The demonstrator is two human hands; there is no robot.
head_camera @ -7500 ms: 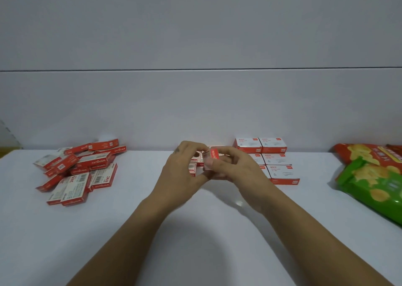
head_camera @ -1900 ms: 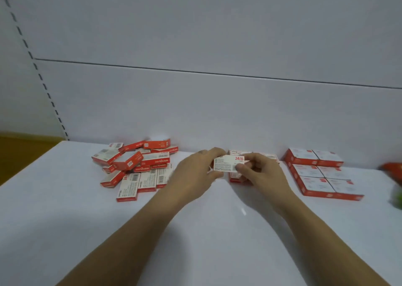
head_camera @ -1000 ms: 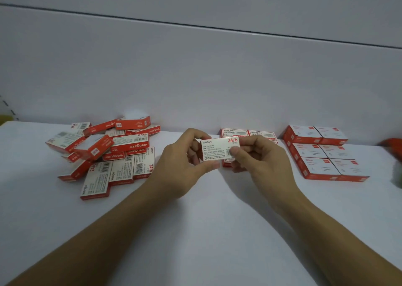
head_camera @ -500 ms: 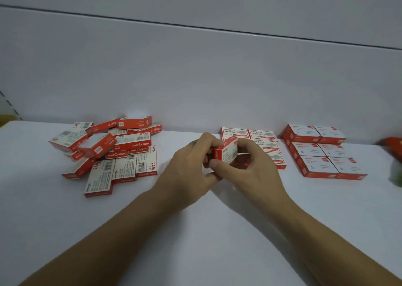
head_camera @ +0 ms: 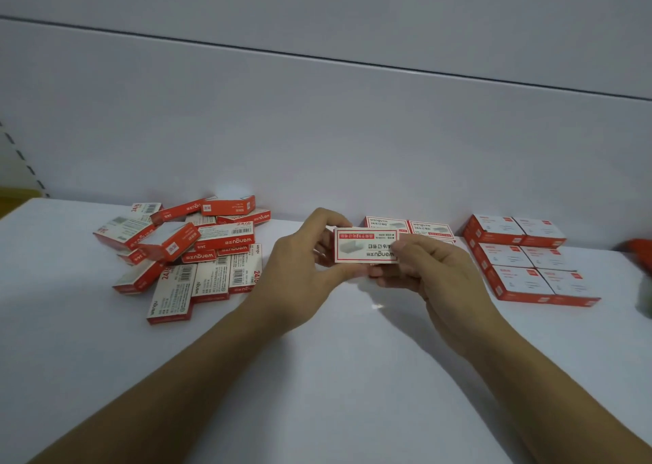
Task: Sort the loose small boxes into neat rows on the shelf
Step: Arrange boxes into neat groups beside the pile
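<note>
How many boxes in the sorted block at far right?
6, in a two-by-three grid: back-left box, back-right box, middle-left box, middle-right box, front-left box, front-right box. Any underneath would be hidden.

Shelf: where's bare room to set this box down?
Bare: the front of the shelf below both hands, and the strip between the middle row and right block. Crowded: the loose pile at left.

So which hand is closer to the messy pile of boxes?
Left. The left hand holds the small box just right of the pile; the right hand grips its far end.
</note>
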